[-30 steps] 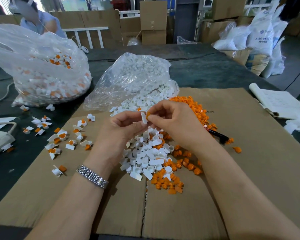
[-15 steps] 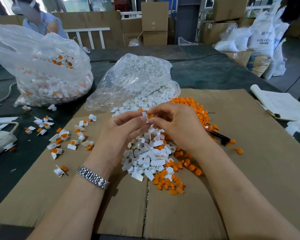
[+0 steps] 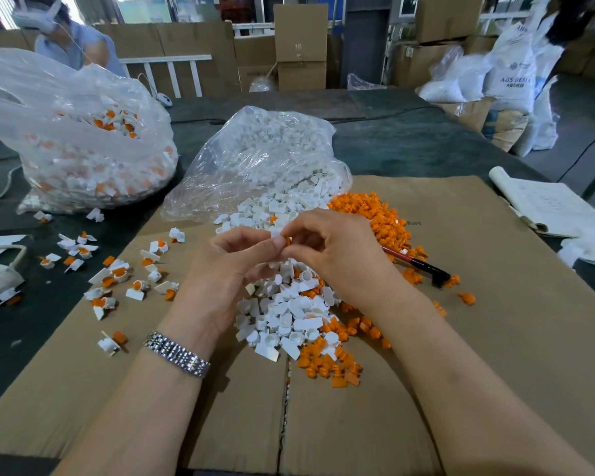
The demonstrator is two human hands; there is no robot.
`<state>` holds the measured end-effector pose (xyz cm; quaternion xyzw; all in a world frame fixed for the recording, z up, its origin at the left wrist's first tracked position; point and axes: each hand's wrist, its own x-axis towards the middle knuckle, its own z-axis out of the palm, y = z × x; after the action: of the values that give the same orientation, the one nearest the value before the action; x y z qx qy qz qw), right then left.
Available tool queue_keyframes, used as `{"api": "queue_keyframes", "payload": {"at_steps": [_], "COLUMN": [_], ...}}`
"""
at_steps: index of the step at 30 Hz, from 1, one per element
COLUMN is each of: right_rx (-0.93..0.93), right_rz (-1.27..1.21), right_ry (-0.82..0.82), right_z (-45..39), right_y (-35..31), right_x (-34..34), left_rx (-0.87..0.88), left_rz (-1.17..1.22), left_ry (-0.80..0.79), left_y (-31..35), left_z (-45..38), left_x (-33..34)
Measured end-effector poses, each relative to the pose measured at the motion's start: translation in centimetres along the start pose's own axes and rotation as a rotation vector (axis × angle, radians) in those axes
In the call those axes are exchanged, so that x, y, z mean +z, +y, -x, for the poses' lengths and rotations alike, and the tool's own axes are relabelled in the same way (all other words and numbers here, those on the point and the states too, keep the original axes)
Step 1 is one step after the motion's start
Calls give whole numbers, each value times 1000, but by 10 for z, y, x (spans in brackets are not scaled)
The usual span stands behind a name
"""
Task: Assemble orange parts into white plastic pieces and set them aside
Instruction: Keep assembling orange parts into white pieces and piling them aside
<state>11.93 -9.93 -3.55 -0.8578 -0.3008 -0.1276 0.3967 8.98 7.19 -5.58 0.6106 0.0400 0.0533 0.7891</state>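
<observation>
My left hand and my right hand meet above a heap of loose white plastic pieces on the cardboard sheet. My left fingers pinch a white piece, mostly hidden. My right fingertips pinch a small orange part against it. Loose orange parts lie behind my right hand, and another lot of orange parts lies in front of the white heap. Several assembled white-and-orange pieces are scattered to the left.
A clear bag of white pieces lies open behind my hands. A bigger bag of assembled pieces stands at the far left. A red-and-black pen lies right of my hand. An open notebook is at the right edge. Another person works behind.
Both hands stay together over the heap; my left thumb and fingers have closed further over the white piece, so less of it shows, with the orange part pressed against it.
</observation>
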Motion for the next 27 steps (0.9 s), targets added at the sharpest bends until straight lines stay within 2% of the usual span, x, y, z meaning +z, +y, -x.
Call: {"api": "queue_keyframes", "payload": {"at_steps": [9, 12, 15, 17, 19, 21, 24, 27], "right_rx": [-25, 9, 107, 133, 171, 279, 577, 682], "right_rz": [117, 23, -179, -210, -104, 195, 589, 668], "right_ry": [-8, -5, -67, -83, -5, 56, -114, -248], "right_z": [1, 1, 1, 0, -2, -2, 3, 7], "right_y": [0, 1, 3, 7, 15, 24, 36, 36], "right_x": [0, -2, -9, -15, -20, -27, -33, -33], "left_rx": [-49, -66, -85, -101, -121, -133, -135, -133], "left_rz": [17, 47, 82, 106, 129, 135, 135, 142], "left_ry": [25, 13, 32, 44, 49, 58, 66, 70], "left_y": [1, 3, 5, 6, 7, 8, 8, 7], "left_z": [0, 1, 1, 1, 2, 2, 2, 1], "left_x": [-1, 0, 1, 2, 3, 3, 3, 2]}}
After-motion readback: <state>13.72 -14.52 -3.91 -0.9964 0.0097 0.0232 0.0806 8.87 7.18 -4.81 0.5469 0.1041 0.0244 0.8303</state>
